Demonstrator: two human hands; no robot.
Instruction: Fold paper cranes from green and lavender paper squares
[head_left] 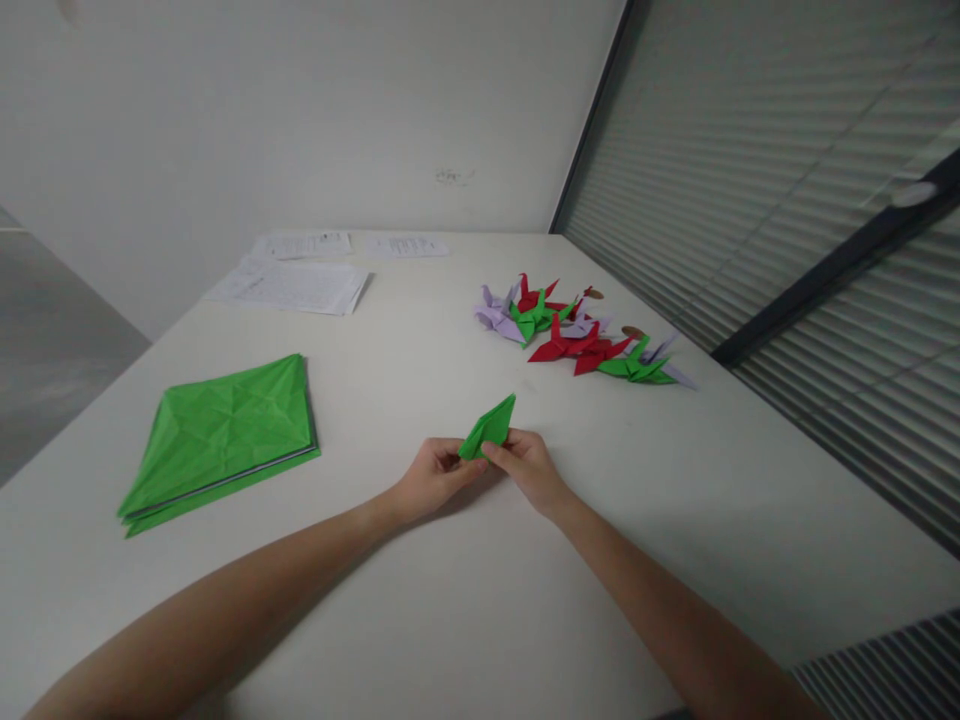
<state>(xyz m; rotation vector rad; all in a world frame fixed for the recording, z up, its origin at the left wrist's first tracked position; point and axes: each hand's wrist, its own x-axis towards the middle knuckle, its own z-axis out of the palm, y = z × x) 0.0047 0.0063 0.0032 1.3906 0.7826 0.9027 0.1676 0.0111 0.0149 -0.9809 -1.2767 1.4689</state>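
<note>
A small folded green paper piece (491, 426), pointed at its far end, rests low over the white table (420, 590). My left hand (429, 478) pinches its near left corner with fingers closed. My right hand (527, 466) grips its near right side, fingers closed on the paper. Both hands meet at the piece's near end, in the middle of the table.
A stack of creased green paper squares (221, 432) lies to the left. Several finished paper cranes (570, 335) in red, green and lilac lie at the back right. White printed sheets (296, 283) sit at the far edge. A blind-covered window (787, 200) runs along the right.
</note>
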